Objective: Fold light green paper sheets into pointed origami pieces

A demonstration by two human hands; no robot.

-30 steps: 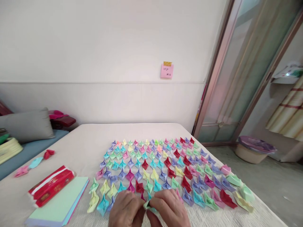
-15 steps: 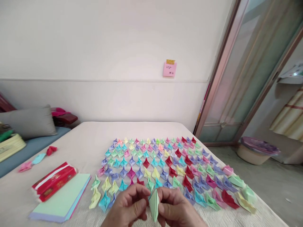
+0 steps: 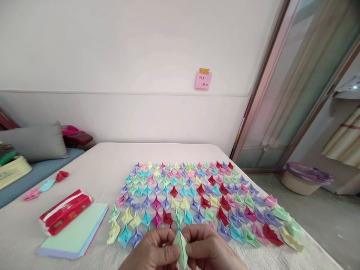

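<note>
A pale green folded paper piece (image 3: 181, 250), pointed at its top end, stands upright between my hands at the bottom centre. My left hand (image 3: 157, 249) pinches its left side with thumb and fingers. On its right side my right hand (image 3: 206, 247) grips it the same way. Just beyond my hands, rows of small folded paper shapes (image 3: 174, 191) in many colours cover the cream cloth. My hands hide part of the nearest row.
Left of the rows lie a stack of coloured paper sheets (image 3: 75, 232) and a red packet (image 3: 66, 210). Farther left are three small folded pieces (image 3: 47, 185). A pink note (image 3: 203, 80) is taped to the wall. A lined bin (image 3: 303, 178) stands on the floor at right.
My left fingers have closed onto the green piece, which has dropped slightly and shows a wider face. The view has shifted a little.
</note>
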